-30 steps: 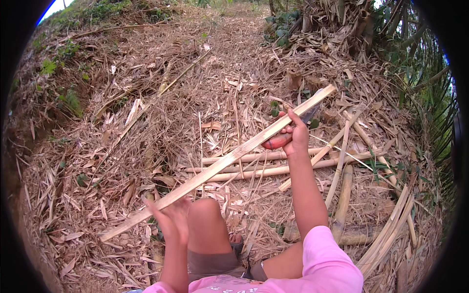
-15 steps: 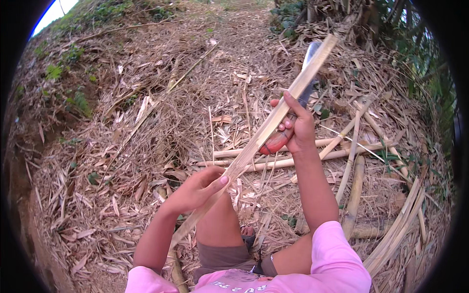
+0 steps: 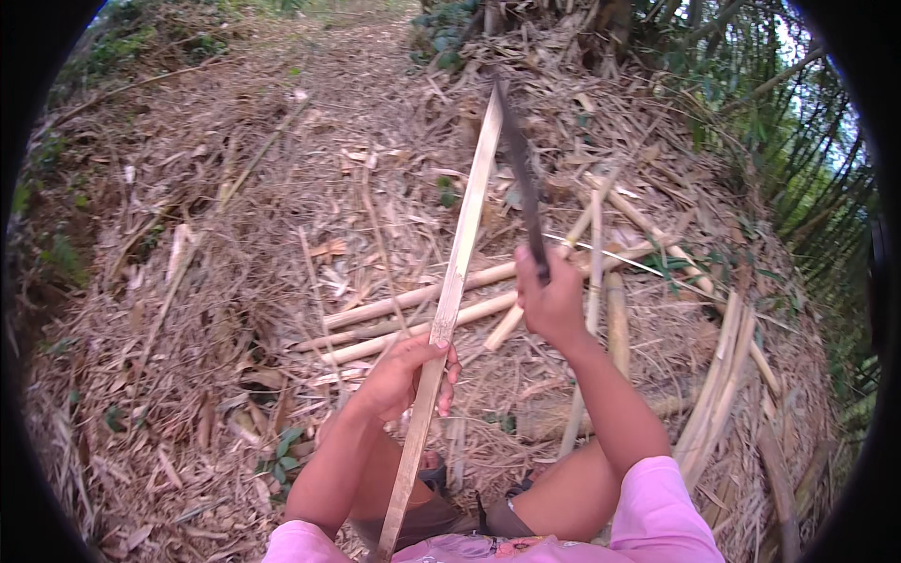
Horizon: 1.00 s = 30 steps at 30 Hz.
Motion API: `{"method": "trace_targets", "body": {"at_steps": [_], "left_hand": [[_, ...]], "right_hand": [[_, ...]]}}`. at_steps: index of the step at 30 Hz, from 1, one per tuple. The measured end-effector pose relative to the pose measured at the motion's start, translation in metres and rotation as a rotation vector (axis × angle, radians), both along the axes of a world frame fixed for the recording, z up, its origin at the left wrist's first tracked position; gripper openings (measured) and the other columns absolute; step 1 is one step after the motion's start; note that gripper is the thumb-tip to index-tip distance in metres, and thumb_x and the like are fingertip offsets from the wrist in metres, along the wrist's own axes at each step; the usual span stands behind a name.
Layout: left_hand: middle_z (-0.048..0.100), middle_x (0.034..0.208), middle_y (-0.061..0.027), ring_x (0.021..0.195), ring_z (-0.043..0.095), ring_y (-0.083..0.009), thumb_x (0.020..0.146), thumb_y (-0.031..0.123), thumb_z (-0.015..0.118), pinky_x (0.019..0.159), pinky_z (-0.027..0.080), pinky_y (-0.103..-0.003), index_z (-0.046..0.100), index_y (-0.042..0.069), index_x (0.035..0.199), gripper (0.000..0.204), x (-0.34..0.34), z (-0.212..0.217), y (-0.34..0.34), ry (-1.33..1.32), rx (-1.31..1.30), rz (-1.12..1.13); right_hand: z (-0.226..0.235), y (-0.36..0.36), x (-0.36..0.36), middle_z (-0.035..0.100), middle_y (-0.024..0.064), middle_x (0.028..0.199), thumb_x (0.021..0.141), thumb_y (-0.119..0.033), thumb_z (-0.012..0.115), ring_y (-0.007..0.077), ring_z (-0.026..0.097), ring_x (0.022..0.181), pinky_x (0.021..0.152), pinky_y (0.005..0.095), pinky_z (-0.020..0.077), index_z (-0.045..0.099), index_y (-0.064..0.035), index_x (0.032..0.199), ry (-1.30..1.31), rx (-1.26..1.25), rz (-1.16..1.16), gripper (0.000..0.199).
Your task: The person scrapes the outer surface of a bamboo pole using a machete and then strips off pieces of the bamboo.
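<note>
A long, flat split-bamboo strip (image 3: 462, 251) slants upward from my lap, pale along its far half and browner near me. My left hand (image 3: 405, 377) is closed round it below the middle, thumb across its face. In my right hand (image 3: 552, 298) I grip a machete (image 3: 522, 167) by its handle, which the fingers mostly hide. The dark blade points away from me, with its tip at or very near the strip's far end. Whether the two touch I cannot tell.
Several bamboo poles (image 3: 413, 296) lie crossed on the ground ahead. To the right rests a bundle of split strips (image 3: 721, 375). Dry leaf litter (image 3: 235, 310) covers the slope. A bamboo clump (image 3: 807, 178) stands at the far right, and a leafy sprig (image 3: 282, 458) grows by my left arm.
My right hand has let go of the strip and swung the machete out beside its far end. The strip now stands steeper in view, held by my left hand alone.
</note>
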<state>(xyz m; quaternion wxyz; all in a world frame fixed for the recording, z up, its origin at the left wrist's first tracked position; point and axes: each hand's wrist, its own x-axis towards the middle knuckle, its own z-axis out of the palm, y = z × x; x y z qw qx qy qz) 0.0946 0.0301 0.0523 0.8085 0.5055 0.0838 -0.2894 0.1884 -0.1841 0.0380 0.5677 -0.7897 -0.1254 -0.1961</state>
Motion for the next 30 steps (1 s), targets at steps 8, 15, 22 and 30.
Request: {"method": "trace_targets", "body": {"at_steps": [8,15,22,30], "left_hand": [[0.043,0.068,-0.0007,0.042,0.037,-0.0104,0.104,0.028,0.041,0.04,0.035,-0.026,0.046,0.008,0.118,0.026,0.004,-0.059,-0.018,0.034,-0.144,-0.037],[0.042,0.069,-0.0001,0.044,0.033,-0.0082,0.104,0.031,0.041,0.041,0.031,-0.024,0.047,0.011,0.107,0.022,-0.002,-0.097,-0.025,0.112,0.004,0.015],[0.04,0.067,0.0005,0.044,0.032,-0.0071,0.104,0.031,0.041,0.04,0.03,-0.025,0.049,0.01,0.105,0.023,-0.01,-0.099,-0.016,0.238,0.01,0.083],[0.037,0.064,0.0011,0.04,0.029,-0.0066,0.104,0.036,0.043,0.036,0.027,-0.023,0.046,0.009,0.102,0.027,-0.02,-0.097,-0.009,0.128,0.038,0.078]], "right_hand": [[-0.048,-0.011,-0.043,0.059,0.0078,0.071,0.072,-0.02,0.075,0.0277,0.063,0.059,0.051,0.0377,0.0489,0.059,-0.007,0.08,-0.205,-0.715,0.04,0.022],[-0.091,0.003,-0.048,0.058,0.0102,0.071,0.073,-0.017,0.07,0.029,0.064,0.062,0.052,0.0401,0.0495,0.053,-0.0059,0.085,-0.139,-0.838,0.182,0.024],[-0.098,0.011,-0.041,0.059,0.0081,0.063,0.07,-0.014,0.069,0.0276,0.063,0.058,0.053,0.0391,0.0495,0.053,-0.0077,0.077,-0.164,-0.841,0.242,0.018],[-0.128,0.013,-0.025,0.06,0.0057,0.063,0.066,-0.012,0.071,0.0248,0.063,0.058,0.057,0.039,0.0476,0.057,-0.0113,0.076,-0.341,-0.791,0.089,0.017]]}}
